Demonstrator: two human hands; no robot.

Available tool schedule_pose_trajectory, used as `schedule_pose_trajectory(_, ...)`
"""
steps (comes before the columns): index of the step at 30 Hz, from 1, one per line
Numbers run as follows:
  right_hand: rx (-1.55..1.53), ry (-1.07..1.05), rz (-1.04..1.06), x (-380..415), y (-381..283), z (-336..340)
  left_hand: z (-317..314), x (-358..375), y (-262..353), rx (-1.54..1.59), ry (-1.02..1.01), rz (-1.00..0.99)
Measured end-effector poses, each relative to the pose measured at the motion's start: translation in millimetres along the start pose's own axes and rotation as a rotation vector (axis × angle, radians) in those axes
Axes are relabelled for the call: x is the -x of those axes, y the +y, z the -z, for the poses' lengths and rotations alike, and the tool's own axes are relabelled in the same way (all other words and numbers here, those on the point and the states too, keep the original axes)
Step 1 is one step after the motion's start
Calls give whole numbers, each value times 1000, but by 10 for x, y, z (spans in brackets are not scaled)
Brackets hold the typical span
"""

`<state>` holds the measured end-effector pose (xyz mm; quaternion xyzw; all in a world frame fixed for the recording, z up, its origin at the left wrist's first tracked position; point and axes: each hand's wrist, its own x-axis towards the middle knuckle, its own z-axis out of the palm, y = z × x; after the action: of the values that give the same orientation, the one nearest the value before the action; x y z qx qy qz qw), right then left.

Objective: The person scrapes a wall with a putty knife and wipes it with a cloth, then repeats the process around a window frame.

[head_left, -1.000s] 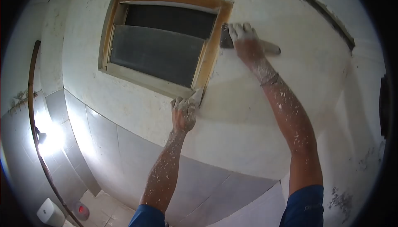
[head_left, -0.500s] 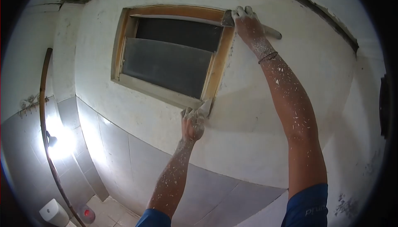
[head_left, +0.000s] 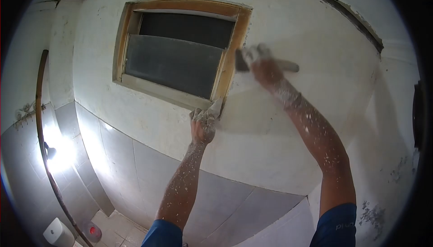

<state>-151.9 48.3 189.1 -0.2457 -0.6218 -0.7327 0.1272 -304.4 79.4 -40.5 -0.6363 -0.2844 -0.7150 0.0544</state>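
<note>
My right hand [head_left: 261, 62] is closed around a putty knife [head_left: 287, 65] with a wide dark blade and a thick greyish handle. It is somewhat blurred, just right of the window frame's [head_left: 233, 57] right side; whether the blade touches the wall cannot be told. At the frame's lower right corner, my left hand [head_left: 203, 125] is closed on a pale, pointed flat piece [head_left: 215, 107], largely covered by the fingers. Its kind is not clear. White dust and flakes cover both hands and forearms.
The whitish wall [head_left: 297, 102] is patchy, with grey tiles [head_left: 212, 197] below. A frosted pane [head_left: 173, 64] fills part of the window. On the left, a long wooden pole [head_left: 43, 111] leans beside a bright lamp [head_left: 61, 151]. A white container [head_left: 58, 232] stands low at left.
My right hand has moved down with the putty knife, from the frame's upper right corner to beside its right side. The left hand stays at the lower corner. The view has shifted slightly.
</note>
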Motion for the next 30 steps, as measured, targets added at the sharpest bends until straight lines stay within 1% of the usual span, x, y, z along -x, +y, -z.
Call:
schedule_pose_trajectory(1, 233, 104, -34, -63, 217, -173, -24, -1, -1, -3, 5, 1)
schedule_pose_trajectory(3, -106, -77, -265, -323, 472, -52, -34, -17, -32, -26, 115, -116)
schedule_pose_trajectory(4, -110, -76, -260, -325, 435, -64, -18, -25, -45, -28, 117, -111)
schedule_pose_trajectory(6, -55, 34, -236, -170, 254, -97, 2, 4, -16, -31, 28, -36)
schedule_pose_trajectory(7, -34, -49, -227, -68, 78, -79, 24, -33, -24, -34, 26, -42)
schedule_pose_trajectory(8, 36, -13, -138, 123, -132, -162, 21, -47, -15, -29, 45, -55)
schedule_pose_trajectory(9, -8, -105, -89, 290, -355, -33, 9, -16, 3, -20, 56, -63)
schedule_pose_trajectory(10, -90, -101, 17, 451, -542, 65, -12, 9, -19, -12, 54, -60)
schedule_pose_trajectory(11, -216, -219, -6, 539, -686, 161, -13, 2, -48, -15, 55, -67)
schedule_pose_trajectory(13, -192, -40, -12, 493, -536, 150, -18, 3, -96, -23, 56, -78)
schedule_pose_trajectory(14, -188, -35, -10, 400, -437, 168, -9, -19, -80, -18, 58, -75)
schedule_pose_trajectory(16, -91, -72, -179, 259, -274, 231, -26, -12, -84, -9, 64, -64)
schedule_pose_trajectory(17, -87, -65, -174, 222, -290, 189, -37, -45, -111, -44, 50, -62)
schedule_pose_trajectory(19, -49, -74, -234, 305, -487, 138, -76, 90, -109, -78, 0, -40)
schedule_pose_trajectory(21, 1, -63, -227, 315, -518, 168, -73, 54, -88, -93, 111, -98)
schedule_pose_trajectory(23, 56, -51, -213, 224, -470, 210, -46, 5, -78, -69, 112, -108)
schedule_pose_trajectory(25, -10, -206, -279, 96, -383, 267, -46, 2, -36, -1, 96, -114)
schedule_pose_trajectory(26, -9, -145, -262, 120, -398, 260, -28, -9, -29, -6, 91, -115)
schedule_pose_trajectory(27, -17, -152, -265, 192, -426, 255, -9, 11, -15, -26, 56, -91)
schedule_pose_trajectory(29, -59, -211, -166, 311, -419, 221, -5, -6, -24, -48, 23, -70)
schedule_pose_trajectory(30, -62, -217, -161, 352, -370, 204, -51, 7, -7, -40, 79, -80)
